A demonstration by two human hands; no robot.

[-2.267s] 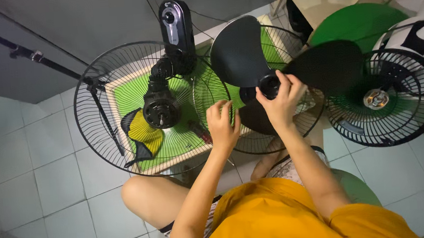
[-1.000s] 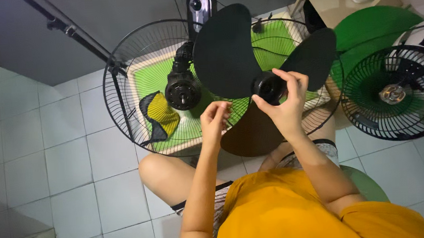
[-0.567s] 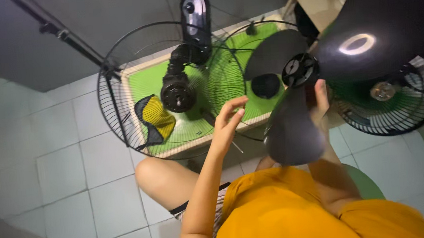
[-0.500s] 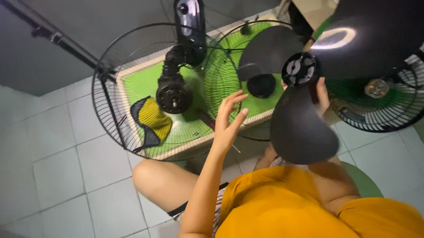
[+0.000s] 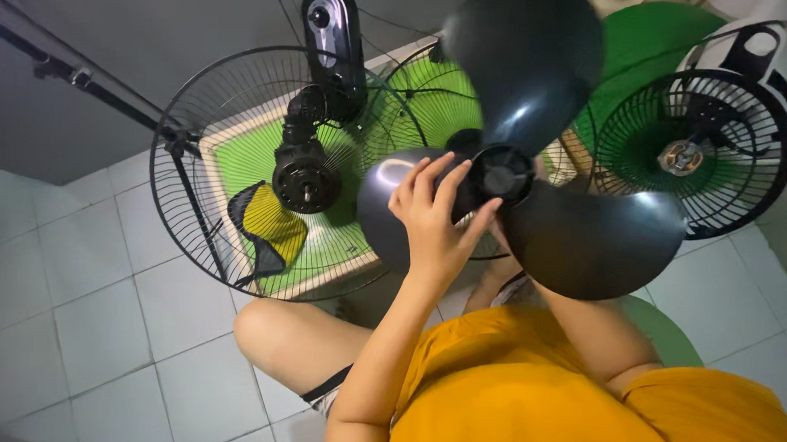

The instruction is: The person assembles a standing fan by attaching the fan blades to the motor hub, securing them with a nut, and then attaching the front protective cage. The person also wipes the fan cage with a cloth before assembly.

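- Two hands now meet at the three-lobed black fan blade; half a second ago only the right one carried it, well over to the right, while the left hovered free with spread fingers.
- Left hand: fingers laid over the near lobe and reaching the round hub, gripping the blade there.
- Right hand: hidden beneath the blade; only the forearm shows below it, so its grip cannot be told.
- Blade position: held in the air above the person's lap, swung back toward the middle, its face turned up to the camera, apart from the motor.
- Fan motor: bare on its stand, inside the rear wire guard, over the green tabletop.
- A yellow-and-black cloth lies beside the motor; a second fan stands at right.
- Judgement: the two-handed hold suggests the blade is steadied for handling, not yet seated on the shaft.
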